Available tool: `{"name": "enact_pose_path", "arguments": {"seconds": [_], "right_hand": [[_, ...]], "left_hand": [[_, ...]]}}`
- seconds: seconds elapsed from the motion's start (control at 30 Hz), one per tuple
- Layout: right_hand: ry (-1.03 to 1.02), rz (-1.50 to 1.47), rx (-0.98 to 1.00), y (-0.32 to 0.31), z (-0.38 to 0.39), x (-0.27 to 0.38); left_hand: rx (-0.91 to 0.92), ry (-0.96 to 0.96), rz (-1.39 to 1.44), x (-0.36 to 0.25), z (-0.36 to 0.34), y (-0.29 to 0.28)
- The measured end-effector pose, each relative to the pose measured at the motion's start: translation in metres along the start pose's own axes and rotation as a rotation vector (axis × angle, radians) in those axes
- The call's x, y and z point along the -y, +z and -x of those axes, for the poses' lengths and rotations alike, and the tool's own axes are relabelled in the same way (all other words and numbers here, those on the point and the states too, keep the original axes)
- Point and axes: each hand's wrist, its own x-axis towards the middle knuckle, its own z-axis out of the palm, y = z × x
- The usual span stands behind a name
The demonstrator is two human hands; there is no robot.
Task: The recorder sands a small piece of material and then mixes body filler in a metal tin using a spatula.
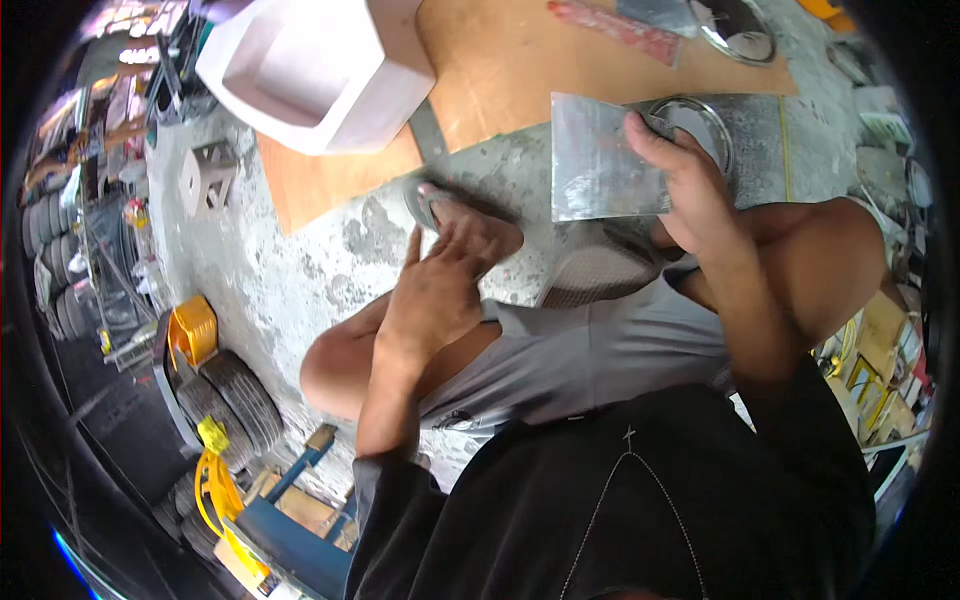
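Observation:
In my right hand [692, 190] is a thin, shiny grey rectangular sheet [600, 160], its right edge pinched between thumb and fingers. The sheet looks partly see-through; I cannot tell its material. Just beyond that hand, a round dish with a shiny metal rim [725, 125] lies on a flat grey sheet [765, 165], partly hidden by my fingers. My left hand [435, 295] hangs over my lower leg near the sandalled foot, holding nothing, with its fingers stretched out and apart.
A white basin-like fixture [400, 85] rests on brown boards [490, 80] ahead. Farther right lie a red patterned strip [620, 32] and a second round shiny dish [735, 28]. A grey block with holes [207, 178], a yellow container [193, 330] and tyres [240, 400] are on the left.

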Motion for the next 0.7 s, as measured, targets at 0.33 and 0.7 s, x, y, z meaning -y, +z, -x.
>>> {"name": "enact_pose_path", "arguments": {"seconds": [0.33,0.7], "right_hand": [[-0.763,0.993,0.057,-0.015,0.022,0.004],[-0.868,1.546,0.346,0.015,0.036,-0.043]], "left_hand": [[-0.576,-0.209,1.978,-0.013,-0.023,-0.009],[-0.487,-0.371,1.498,-0.019,-0.046,-0.017]]}}
